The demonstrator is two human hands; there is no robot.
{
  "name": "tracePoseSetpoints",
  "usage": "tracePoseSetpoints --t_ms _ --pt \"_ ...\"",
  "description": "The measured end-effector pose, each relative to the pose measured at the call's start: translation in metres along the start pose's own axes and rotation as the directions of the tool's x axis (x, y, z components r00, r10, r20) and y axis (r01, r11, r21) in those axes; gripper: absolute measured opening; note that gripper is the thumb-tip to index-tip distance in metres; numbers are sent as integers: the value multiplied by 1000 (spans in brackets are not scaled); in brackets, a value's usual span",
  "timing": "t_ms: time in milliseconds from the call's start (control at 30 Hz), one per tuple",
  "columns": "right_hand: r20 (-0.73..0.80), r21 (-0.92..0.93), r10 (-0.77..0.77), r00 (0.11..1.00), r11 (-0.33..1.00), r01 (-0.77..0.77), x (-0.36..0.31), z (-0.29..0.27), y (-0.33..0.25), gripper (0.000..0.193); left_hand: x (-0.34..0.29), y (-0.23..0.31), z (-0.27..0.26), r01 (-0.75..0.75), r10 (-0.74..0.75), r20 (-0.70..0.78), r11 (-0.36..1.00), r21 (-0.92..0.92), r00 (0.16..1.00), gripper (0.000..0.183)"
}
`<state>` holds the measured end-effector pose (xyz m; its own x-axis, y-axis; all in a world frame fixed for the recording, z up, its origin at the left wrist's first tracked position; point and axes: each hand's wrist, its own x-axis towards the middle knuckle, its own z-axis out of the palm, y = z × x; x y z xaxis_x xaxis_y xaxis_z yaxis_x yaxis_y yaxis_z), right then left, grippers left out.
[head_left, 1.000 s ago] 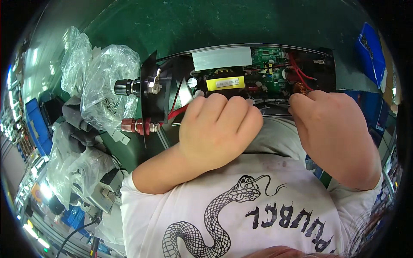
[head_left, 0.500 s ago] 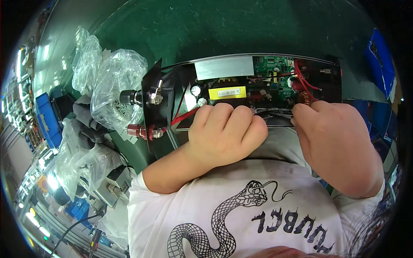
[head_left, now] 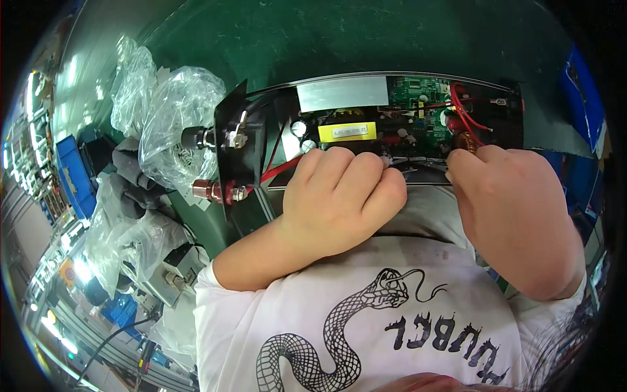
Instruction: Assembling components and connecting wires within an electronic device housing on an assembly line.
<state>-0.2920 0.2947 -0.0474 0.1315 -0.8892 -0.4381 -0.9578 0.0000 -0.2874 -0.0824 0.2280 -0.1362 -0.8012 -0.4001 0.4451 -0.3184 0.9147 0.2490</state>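
Before me lies a black open-topped electronics case (head_left: 509, 121) holding a green circuit board (head_left: 431, 124). A yellow-wrapped transformer (head_left: 347, 132), a copper coil (head_left: 466, 142) and loose red wires (head_left: 462, 108) sit inside it. My left hand (head_left: 343, 199) is closed at the case's near edge, below the transformer, its fingertips hidden. My right hand (head_left: 513, 212) is closed at the near right, beside the coil; what its fingers hold is hidden. The black end panel (head_left: 230, 140), with a black terminal post (head_left: 196, 138) and a red one (head_left: 208, 189), stands at the left.
Clear plastic bags (head_left: 179, 124) lie left of the case on the green table (head_left: 366, 39). Blue bins stand at the far right (head_left: 581, 98) and the left (head_left: 75, 176). A grey box-like device (head_left: 176, 277) with a cable sits at the lower left.
The case appears slightly higher in the picture, by a small amount. Both hands keep almost the same closed pose at its near edge.
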Motion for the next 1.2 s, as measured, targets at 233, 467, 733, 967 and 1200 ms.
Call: tracePoseSetpoints --t_ms 233,467,733,967,1200 --pt "-41 23 11 999 1000 -10 1 2 1 5 -2 -10 -18 185 -184 18 982 -31 983 39" --pt "-74 41 15 997 999 -12 1 4 0 3 7 -2 -31 149 -191 328 978 147 925 65" --pt "-60 39 32 998 999 -30 1 3 0 4 8 -5 -28 206 -199 303 979 11 932 63" --pt "-64 5 42 997 999 -42 -1 3 3 3 2 -7 -24 149 -136 233 988 -41 963 58" --pt "-94 11 33 995 999 -32 -4 4 5 4 -9 -4 -6 204 -223 -122 967 -151 967 63"
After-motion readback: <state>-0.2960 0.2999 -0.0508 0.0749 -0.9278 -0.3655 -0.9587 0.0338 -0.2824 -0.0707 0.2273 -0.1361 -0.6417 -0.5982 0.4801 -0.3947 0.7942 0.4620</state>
